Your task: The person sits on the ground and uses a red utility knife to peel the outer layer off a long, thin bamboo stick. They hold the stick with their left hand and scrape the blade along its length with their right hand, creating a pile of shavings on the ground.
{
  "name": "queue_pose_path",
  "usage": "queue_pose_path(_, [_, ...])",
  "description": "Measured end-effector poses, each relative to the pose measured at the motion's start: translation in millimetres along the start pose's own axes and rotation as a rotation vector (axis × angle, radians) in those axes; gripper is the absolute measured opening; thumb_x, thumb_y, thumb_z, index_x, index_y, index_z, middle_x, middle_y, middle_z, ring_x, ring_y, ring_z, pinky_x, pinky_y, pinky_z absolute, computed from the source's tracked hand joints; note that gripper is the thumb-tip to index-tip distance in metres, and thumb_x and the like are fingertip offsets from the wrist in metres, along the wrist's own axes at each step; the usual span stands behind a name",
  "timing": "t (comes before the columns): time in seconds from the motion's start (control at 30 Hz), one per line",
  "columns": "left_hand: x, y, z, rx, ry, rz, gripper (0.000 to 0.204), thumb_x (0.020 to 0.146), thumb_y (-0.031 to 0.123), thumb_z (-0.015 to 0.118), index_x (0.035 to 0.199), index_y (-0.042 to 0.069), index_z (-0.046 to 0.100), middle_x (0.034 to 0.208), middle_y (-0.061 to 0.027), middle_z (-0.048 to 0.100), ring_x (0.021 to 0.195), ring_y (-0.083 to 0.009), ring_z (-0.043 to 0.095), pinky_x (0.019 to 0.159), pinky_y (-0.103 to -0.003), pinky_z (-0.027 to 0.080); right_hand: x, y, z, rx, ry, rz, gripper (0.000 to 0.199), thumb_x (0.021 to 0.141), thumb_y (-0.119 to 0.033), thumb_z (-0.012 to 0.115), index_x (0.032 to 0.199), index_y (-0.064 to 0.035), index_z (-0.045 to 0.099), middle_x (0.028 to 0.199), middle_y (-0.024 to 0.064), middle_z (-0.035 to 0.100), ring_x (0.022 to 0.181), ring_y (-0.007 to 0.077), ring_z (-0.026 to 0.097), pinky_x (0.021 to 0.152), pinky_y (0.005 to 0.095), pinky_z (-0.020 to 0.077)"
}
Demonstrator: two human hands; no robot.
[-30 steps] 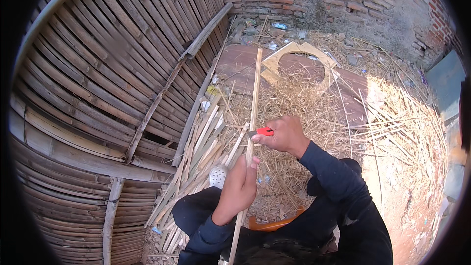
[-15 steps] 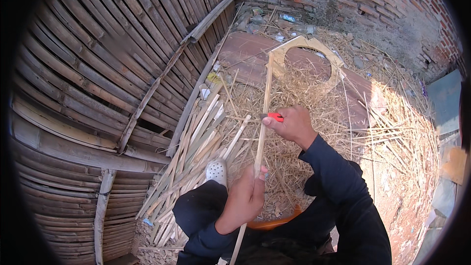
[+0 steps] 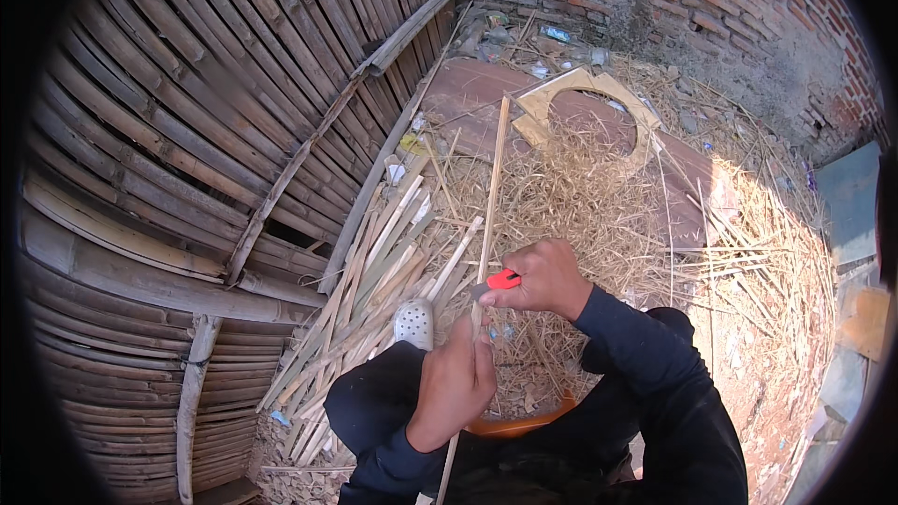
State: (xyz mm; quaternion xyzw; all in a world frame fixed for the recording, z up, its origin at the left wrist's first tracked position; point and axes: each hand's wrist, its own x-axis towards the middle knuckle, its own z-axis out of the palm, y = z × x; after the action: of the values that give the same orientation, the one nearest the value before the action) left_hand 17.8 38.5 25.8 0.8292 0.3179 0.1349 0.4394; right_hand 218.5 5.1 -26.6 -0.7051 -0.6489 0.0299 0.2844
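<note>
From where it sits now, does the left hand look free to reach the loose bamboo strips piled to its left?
Probably not at once: the left hand is closed around the long bamboo stick that the right hand is cutting with a red-handled knife. The bamboo strips lie close, nothing between.

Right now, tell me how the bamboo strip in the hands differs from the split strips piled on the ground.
The held bamboo strip is lifted and runs away from the person, gripped by the left hand with the right hand pressing a red-handled knife to it; the piled strips lie loose, fanned on the ground. The held strip looks longer and thinner; the piled ones look shorter and flatter. Both are pale split bamboo.
</note>
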Motion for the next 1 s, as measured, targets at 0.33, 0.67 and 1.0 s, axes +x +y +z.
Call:
queue_pose_path(0.33, [-8.1, 1.8, 6.4, -0.066, -0.056, 0.007, 0.017, 0.09, 0.007, 0.048, 0.107, 0.001, 0.051, 0.063, -0.0211, 0.057, 0.062, -0.042, 0.06, 0.055, -0.049, 0.045, 1.7, 23.9, 4.2, -0.036, -0.008, 0.232, 0.068, 0.078, -0.071, 0.052, 0.058, -0.007, 0.063, 0.049, 0.0145, 0.054, 0.05, 0.0342, 0.058, 0.048, 0.0437, 0.0443])
queue_pose_path(0.67, [-2.6, -2.6, 13.6, 0.006, -0.038, 0.031, 0.02, 0.09, 0.008, 0.048, 0.108, -0.002, 0.05, 0.063, -0.0229, 0.057, 0.061, -0.0426, 0.059, 0.056, -0.049, 0.045, 0.5, 41.0, 24.0, -0.049, 0.094, 0.269, 0.067, 0.076, -0.07, 0.056, 0.055, -0.0074, 0.06, 0.053, 0.012, 0.057, 0.048, 0.0327, 0.057, 0.048, 0.0432, 0.0439])
queue_pose_path(1.0, [-5.3, -27.9, 21.0, -0.35, -0.008, -0.019, 0.02, 0.096, 0.01, 0.046, 0.112, 0.002, 0.054, 0.065, 0.0037, 0.045, 0.058, -0.0034, 0.04, 0.053, -0.022, 0.033, -14.8, 0.1, 9.6, 0.049, -0.047, 0.116, 0.069, 0.079, -0.071, 0.051, 0.061, -0.006, 0.065, 0.049, 0.0151, 0.054, 0.051, 0.0368, 0.058, 0.05, 0.0455, 0.0454])
